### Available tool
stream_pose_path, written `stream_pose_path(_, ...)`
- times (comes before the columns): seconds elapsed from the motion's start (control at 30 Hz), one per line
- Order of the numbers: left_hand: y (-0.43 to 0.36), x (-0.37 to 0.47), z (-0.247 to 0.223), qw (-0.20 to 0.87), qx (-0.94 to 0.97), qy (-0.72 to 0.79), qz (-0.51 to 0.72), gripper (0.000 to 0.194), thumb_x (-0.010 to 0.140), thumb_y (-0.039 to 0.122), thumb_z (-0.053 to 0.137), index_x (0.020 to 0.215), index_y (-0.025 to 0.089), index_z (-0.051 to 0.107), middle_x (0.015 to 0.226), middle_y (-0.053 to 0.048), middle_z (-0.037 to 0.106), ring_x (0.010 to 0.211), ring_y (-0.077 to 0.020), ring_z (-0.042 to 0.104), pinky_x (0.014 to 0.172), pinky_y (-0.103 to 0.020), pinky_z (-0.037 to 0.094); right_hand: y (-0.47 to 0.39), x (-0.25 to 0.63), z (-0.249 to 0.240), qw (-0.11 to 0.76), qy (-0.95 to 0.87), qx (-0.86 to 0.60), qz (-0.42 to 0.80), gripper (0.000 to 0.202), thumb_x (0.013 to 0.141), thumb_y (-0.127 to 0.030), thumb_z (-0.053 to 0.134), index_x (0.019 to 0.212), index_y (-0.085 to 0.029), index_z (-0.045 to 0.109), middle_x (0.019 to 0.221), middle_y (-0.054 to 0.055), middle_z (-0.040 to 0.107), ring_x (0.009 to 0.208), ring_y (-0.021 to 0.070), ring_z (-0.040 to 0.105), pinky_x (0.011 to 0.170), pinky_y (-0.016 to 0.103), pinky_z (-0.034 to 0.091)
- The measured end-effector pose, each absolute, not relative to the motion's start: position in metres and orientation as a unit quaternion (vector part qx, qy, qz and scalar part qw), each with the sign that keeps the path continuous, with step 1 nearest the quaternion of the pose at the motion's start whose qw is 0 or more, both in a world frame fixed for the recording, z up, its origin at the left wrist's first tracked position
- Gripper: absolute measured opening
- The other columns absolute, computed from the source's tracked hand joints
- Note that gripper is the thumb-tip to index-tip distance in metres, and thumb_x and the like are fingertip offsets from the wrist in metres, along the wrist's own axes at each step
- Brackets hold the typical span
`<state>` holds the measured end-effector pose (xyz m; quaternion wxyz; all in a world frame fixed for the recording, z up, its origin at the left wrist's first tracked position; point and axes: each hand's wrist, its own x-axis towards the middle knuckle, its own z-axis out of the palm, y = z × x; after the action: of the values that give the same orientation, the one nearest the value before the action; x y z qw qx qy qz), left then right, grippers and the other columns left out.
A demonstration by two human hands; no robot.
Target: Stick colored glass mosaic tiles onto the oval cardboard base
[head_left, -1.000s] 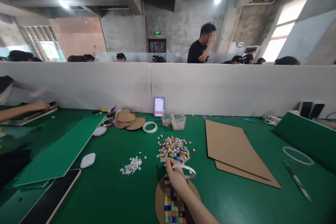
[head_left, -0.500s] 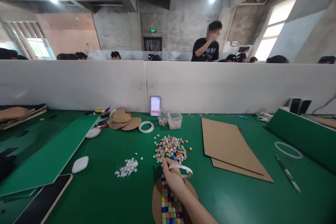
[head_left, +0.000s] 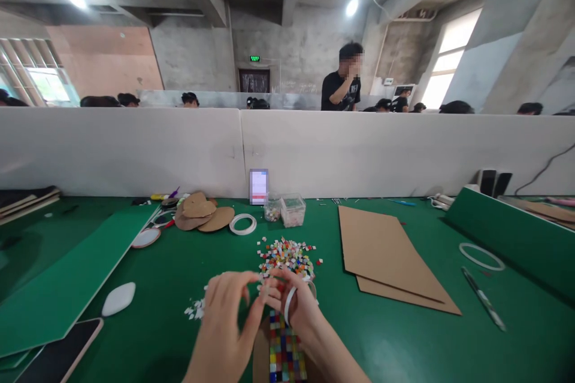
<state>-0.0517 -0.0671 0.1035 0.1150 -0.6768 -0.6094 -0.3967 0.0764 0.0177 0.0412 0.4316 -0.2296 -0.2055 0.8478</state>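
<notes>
The right hand (head_left: pixel 306 311) is holding a white ring (head_left: pixel 289 306) near the mosaic strip (head_left: pixel 281 350); the left hand (head_left: pixel 224 305) is curving beside it, but its grip I cannot tell.

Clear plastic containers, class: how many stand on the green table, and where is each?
2: a rounded container by the lower right corner of the lit screen, and a boxy container immediately right of it. Others may be hidden.

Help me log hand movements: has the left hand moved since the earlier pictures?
Yes: the left hand has come into view, now hiding part of the white chips.
</notes>
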Motion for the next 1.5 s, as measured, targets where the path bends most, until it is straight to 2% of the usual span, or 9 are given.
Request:
stream_pose_path(0.1, -0.034, -0.046, 0.080, 0.126, -0.735, -0.592, -0.304, 0.028, 0.083, 0.026, 0.044, 0.108, 0.026, 0.057, 0.102, -0.008, 0.055, 0.096, -0.0238, 0.049, 0.078, -0.037, 0.041, 0.017, 0.078, 0.046, 0.421, -0.164, -0.190, 0.872, 0.029, 0.079, -0.039, 0.053, 0.087, -0.012, 0.061, 0.075, 0.009, 0.068, 0.068, 0.0168, 0.065, 0.066, 0.027, 0.047)
stream_pose_path(0.23, -0.017, -0.039, 0.057, 0.122, -0.754, -0.582, -0.280, 0.029, 0.083, 0.022, 0.045, 0.107, 0.030, 0.059, 0.115, -0.006, 0.054, 0.106, -0.0260, 0.044, 0.084, -0.041, 0.037, 0.019, 0.080, 0.050, 0.424, -0.131, -0.187, 0.876, 0.030, 0.083, -0.039, 0.047, 0.094, -0.014, 0.060, 0.069, 0.006, 0.068, 0.060, 0.0154, 0.064, 0.055, 0.024, 0.046)
stream_pose_path(0.5, -0.018, -0.031, 0.049, 0.111, -0.765, -0.540, -0.334, 0.027, 0.083, 0.016, 0.043, 0.092, 0.027, 0.065, 0.105, -0.003, 0.061, 0.103, -0.0225, 0.049, 0.090, -0.041, 0.031, 0.016, 0.081, 0.054, 0.432, -0.109, -0.229, 0.866, 0.030, 0.080, -0.040, 0.052, 0.098, -0.017, 0.061, 0.079, 0.005, 0.067, 0.068, 0.0157, 0.064, 0.061, 0.025, 0.046)
stream_pose_path(0.67, -0.019, -0.035, 0.047, 0.040, -0.733, -0.550, -0.399, 0.018, 0.083, 0.019, 0.044, 0.084, 0.022, 0.062, 0.092, -0.003, 0.062, 0.096, -0.0210, 0.051, 0.085, -0.037, 0.036, 0.013, 0.078, 0.053, 0.415, -0.142, -0.219, 0.871, 0.038, 0.076, -0.041, 0.057, 0.108, -0.020, 0.056, 0.070, 0.000, 0.064, 0.057, 0.0111, 0.061, 0.056, 0.022, 0.045)
stream_pose_path(0.77, -0.018, -0.047, 0.047, -0.026, -0.653, -0.589, -0.475, 0.020, 0.086, 0.027, 0.039, 0.080, 0.019, 0.056, 0.083, -0.004, 0.060, 0.085, -0.0193, 0.054, 0.075, -0.032, 0.041, 0.012, 0.079, 0.055, 0.397, -0.230, -0.210, 0.864, 0.036, 0.077, -0.046, 0.055, 0.103, -0.021, 0.055, 0.081, 0.002, 0.064, 0.066, 0.0152, 0.063, 0.059, 0.027, 0.047)
stream_pose_path(0.83, -0.017, -0.055, 0.049, -0.111, -0.594, -0.617, -0.503, 0.024, 0.086, 0.036, 0.038, 0.079, 0.019, 0.054, 0.071, -0.002, 0.057, 0.070, -0.0167, 0.055, 0.063, -0.027, 0.043, 0.011, 0.080, 0.056, 0.396, -0.293, -0.247, 0.834, 0.034, 0.077, -0.048, 0.052, 0.095, -0.020, 0.056, 0.082, 0.002, 0.063, 0.064, 0.0150, 0.063, 0.049, 0.023, 0.045)
stream_pose_path(1.0, -0.018, -0.064, 0.061, -0.269, -0.565, -0.610, -0.487, 0.026, 0.079, 0.043, 0.050, 0.075, 0.018, 0.054, 0.058, 0.003, 0.053, 0.056, -0.0139, 0.053, 0.056, -0.024, 0.043, 0.013, 0.084, 0.057, 0.370, -0.389, -0.369, 0.758, 0.041, 0.076, -0.054, 0.049, 0.059, -0.016, 0.052, 0.043, -0.005, 0.049, 0.032, 0.0038, 0.039, 0.031, 0.015, 0.015)
stream_pose_path(1.27, -0.028, -0.054, 0.058, -0.201, -0.651, -0.562, -0.469, 0.017, 0.083, 0.030, 0.047, 0.081, 0.020, 0.061, 0.076, -0.002, 0.057, 0.064, -0.0131, 0.053, 0.058, -0.023, 0.044, 0.006, 0.076, 0.051, 0.381, -0.428, -0.393, 0.719, 0.046, 0.073, -0.061, 0.048, 0.056, -0.018, 0.047, 0.038, -0.008, 0.040, 0.031, 0.0034, 0.030, 0.033, 0.016, 0.016)
stream_pose_path(1.5, -0.031, -0.049, 0.048, -0.016, -0.648, -0.572, -0.503, 0.017, 0.084, 0.023, 0.048, 0.091, 0.022, 0.063, 0.087, -0.004, 0.048, 0.080, -0.0159, 0.050, 0.068, -0.028, 0.045, -0.003, 0.071, 0.057, 0.423, -0.411, -0.355, 0.726, 0.038, 0.071, -0.057, 0.055, 0.068, -0.019, 0.053, 0.047, -0.008, 0.041, 0.037, 0.0046, 0.030, 0.035, 0.016, 0.021)
